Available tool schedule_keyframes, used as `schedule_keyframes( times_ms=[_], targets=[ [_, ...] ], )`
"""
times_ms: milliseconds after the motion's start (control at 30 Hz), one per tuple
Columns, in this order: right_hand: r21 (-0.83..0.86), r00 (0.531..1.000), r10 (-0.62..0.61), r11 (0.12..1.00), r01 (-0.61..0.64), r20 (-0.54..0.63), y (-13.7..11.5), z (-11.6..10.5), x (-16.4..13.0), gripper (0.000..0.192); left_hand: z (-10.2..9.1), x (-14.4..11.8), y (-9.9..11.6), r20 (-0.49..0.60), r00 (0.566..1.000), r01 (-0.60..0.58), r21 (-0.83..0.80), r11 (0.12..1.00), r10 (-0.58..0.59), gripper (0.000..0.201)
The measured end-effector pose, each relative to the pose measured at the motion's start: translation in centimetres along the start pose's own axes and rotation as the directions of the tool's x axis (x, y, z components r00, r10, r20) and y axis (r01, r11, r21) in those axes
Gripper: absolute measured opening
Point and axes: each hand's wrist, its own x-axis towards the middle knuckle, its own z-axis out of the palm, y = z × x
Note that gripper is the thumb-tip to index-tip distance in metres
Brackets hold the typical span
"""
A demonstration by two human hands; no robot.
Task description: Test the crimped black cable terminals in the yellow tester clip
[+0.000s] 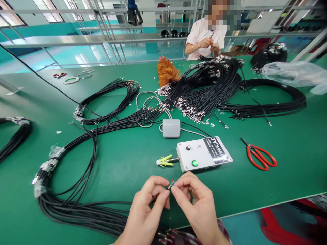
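Observation:
Near the table's front edge my left hand [150,204] is closed in a pinch on the end of a black cable, whose sheath is mostly hidden by the fingers. Thin coloured wires [171,184], red, green and blue among them, fan out from that end. My right hand [195,200] pinches these wires between thumb and fingertips, close beside the left. Just beyond the hands sits a white box [201,154] with a black knob and a lit green button. A yellow-green clip [165,160] is on the shaft at its left side.
Red-handled scissors [262,158] lie to the right. A grey pedal-like box [171,128] stands behind the white box. Bundled black cables [84,211] curve on the left, and a large cable pile [204,85] lies at the back beside an orange duster [167,71]. A person [206,37] works across the table.

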Motion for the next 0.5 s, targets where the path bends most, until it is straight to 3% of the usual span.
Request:
schedule_keyframes(
  times_ms=[300,500],
  targets=[
    [-0.017,1.0,0.012,1.0,-0.012,0.011,0.11,0.18,0.29,0.011,0.03,0.02,0.1,-0.006,1.0,0.011,-0.006,1.0,-0.011,0.012],
    [-0.117,0.984,-0.171,0.979,0.165,-0.047,0.44,0.45,-0.07,0.008,0.13,-0.08,0.0,0.005,0.999,0.032,-0.034,0.999,-0.032,0.013]
  ],
)
